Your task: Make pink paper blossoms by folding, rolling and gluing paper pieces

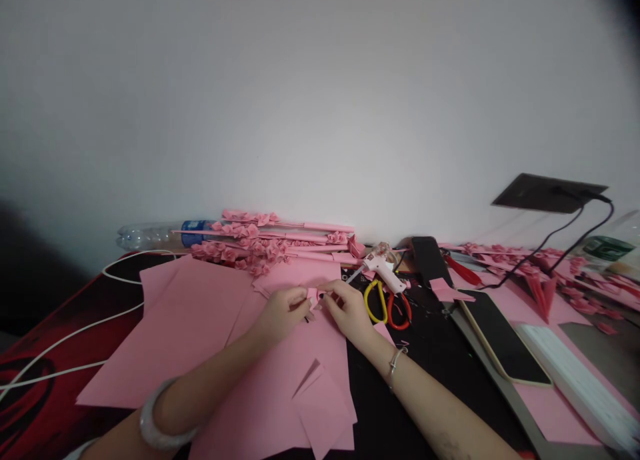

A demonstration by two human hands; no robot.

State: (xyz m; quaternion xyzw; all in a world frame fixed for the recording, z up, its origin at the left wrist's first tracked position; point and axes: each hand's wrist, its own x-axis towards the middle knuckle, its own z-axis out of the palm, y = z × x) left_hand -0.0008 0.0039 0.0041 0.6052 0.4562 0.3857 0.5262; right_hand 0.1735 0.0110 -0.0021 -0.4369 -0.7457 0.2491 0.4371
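Note:
Between my two hands is a small folded piece of pink paper (313, 298), held above larger pink sheets. My left hand (284, 315) pinches it from the left, fingers closed. From the right, the fingertips of my right hand (349, 311) close on its other edge. A small dark tip shows under the left fingers, too small to name. Just right of my right hand lie scissors with yellow and red handles (376, 303) and a white glue gun (384, 273). Nearer me, small cut pink paper squares (324, 407) rest on the sheets.
Pink paper flowers on stems (260, 247) lie along the wall beside a plastic bottle (150, 235). Large pink sheets (185, 320) spread left, near a white cable (55, 340). To the right are a phone (507, 337), a white packet (575, 387) and a wall socket (545, 192) with black cords.

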